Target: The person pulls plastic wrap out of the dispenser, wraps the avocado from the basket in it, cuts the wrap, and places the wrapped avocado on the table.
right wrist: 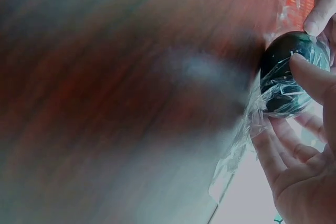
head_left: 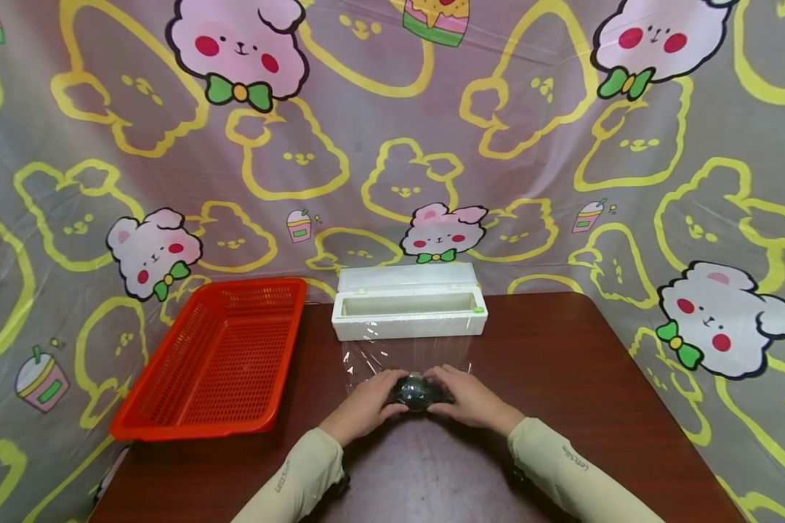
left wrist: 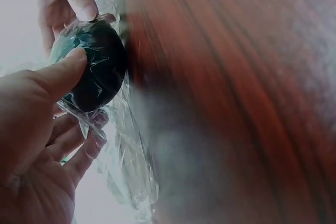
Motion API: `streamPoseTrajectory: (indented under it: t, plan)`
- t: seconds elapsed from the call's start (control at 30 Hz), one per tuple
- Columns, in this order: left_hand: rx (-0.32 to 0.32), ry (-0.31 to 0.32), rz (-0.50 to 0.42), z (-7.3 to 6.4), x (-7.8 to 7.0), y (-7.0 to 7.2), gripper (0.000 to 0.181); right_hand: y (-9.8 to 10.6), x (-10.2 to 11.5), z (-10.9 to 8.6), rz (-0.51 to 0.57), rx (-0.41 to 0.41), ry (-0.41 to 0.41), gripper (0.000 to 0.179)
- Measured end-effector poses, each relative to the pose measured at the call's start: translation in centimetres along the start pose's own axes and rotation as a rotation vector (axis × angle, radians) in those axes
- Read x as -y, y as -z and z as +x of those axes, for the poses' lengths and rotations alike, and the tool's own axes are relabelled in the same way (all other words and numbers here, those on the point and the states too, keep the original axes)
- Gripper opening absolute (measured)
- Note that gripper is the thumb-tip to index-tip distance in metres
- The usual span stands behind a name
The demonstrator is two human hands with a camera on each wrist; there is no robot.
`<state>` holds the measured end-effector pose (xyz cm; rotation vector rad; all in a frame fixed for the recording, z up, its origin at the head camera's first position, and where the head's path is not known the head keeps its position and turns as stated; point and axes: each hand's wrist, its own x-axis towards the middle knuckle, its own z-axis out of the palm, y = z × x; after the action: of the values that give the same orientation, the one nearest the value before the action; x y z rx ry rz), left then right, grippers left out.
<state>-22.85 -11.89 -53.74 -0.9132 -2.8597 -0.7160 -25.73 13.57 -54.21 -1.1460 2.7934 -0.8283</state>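
Note:
A dark green, smooth rounded object (head_left: 416, 392) sits low over the table between both hands, with clear cling film (left wrist: 94, 69) drawn tight and wrinkled over it. My left hand (head_left: 366, 403) holds its left end, the thumb on the near side and the fingers around the far side. On the right end, my right hand (head_left: 474, 398) grips it the same way. Loose film bunches at the ends of the object (right wrist: 281, 59) in both wrist views. Behind it, a sheet of film stretches back to a white dispenser box (head_left: 408, 330) with its lid raised.
A red plastic basket (head_left: 278, 378) with perforated walls stands at the left of the brown table (head_left: 562, 363). A small green piece (head_left: 478, 310) is on the dispenser's right end. Patterned cloth (head_left: 405, 116) hangs behind and along both sides.

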Motion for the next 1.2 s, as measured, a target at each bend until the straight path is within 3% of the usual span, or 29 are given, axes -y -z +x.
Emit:
streamPoseTrajectory:
  t: [0.53,0.8,0.97,1.2]
  plan:
    - [0.011,0.034,-0.024,0.9,0.7,0.1,0.053,0.1,-0.7,0.7,0.007,0.006,-0.013,0.048]
    - [0.039,0.076,-0.099,1.1,0.9,0.2,0.056,0.3,-0.7,1.0,0.030,0.000,-0.019,0.046]
    - [0.016,0.062,-0.116,1.2,0.9,0.0,0.063,0.5,-1.0,1.3,0.016,0.002,-0.017,0.040]
    - [-0.018,0.037,-0.100,1.3,1.6,-0.2,0.055,0.4,-1.2,1.6,0.018,-0.015,0.003,0.049]
